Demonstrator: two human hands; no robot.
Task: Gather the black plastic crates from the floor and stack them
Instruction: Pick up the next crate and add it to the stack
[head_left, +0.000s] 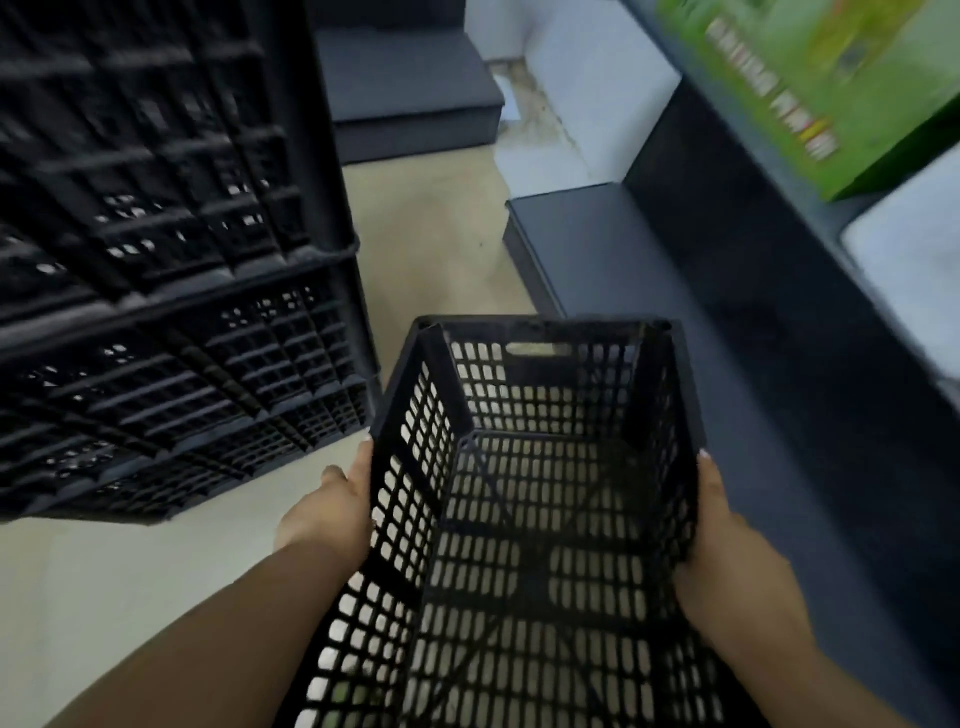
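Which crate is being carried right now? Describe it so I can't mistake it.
Start at the tall stack of black crates filling the left. To its right, low in the middle, is the carried crate, held between the left hand and right hand. Unlike the stacked ones, it faces open-top, showing floor through its mesh.

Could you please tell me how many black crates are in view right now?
3: one crate held between the left hand and right hand; two stacked crates, upper on lower, at left. More may lie off-frame.
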